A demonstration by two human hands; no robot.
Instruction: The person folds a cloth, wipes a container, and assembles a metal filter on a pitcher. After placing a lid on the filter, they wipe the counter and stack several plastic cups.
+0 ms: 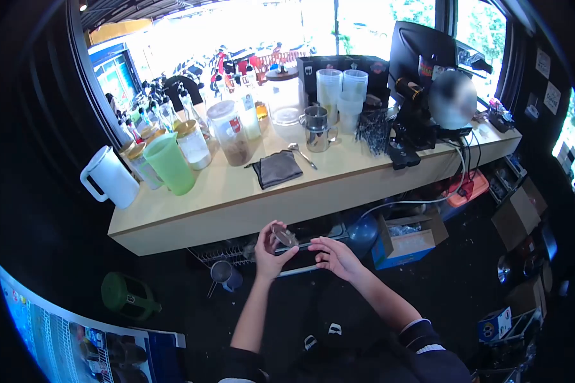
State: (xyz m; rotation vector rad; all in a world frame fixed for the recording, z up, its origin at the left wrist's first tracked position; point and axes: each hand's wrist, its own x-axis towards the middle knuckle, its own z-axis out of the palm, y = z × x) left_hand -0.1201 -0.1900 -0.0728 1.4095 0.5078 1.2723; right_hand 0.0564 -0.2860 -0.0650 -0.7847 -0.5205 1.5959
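Note:
In front of the counter's front edge, my left hand (272, 253) holds a small round clear item (285, 235), perhaps a lid or shallow cup, between thumb and fingers. Just to its right is my right hand (336, 256), fingers apart and curved toward the item, with nothing in it. Above them on the wooden counter (236, 203) lie a folded dark cloth (278, 169) and a spoon (303, 156). A metal cup (317, 135) stands behind the spoon.
A white pitcher (116, 179), a green pitcher (170, 165) and lidded containers stand on the counter's left. Stacked plastic cups (329, 89), black straws (373, 133) and a monitor (421, 51) are to the right. Below are an open cardboard box (410, 246) and a green container (126, 295).

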